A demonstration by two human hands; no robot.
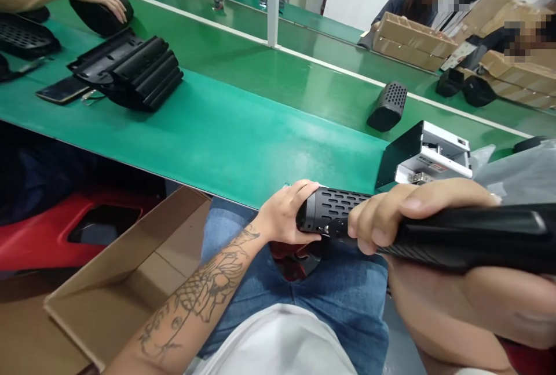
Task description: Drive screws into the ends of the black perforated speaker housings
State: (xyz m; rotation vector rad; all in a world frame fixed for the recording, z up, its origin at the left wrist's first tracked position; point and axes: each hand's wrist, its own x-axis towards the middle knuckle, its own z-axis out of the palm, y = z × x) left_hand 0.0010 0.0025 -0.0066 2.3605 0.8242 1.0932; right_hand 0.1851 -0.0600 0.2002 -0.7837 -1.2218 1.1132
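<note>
Right hand [428, 204] grips black tool [473, 239], left hand [289, 213] casing [336, 204]

factory assembly line, by look of it: long green-topped workbench [243, 143], green strip with white lines running alongside, black perforated housings [388, 106] spaced along it, cardboard boxes [412, 42] stacked at far side, several people [406, 7] seated or working along line.

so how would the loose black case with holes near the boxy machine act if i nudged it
The case is probably stiff, given its crisp moulded shape. Its flattish sides suggest sliding more than rolling. The holes might give fingertips some grip.
</note>
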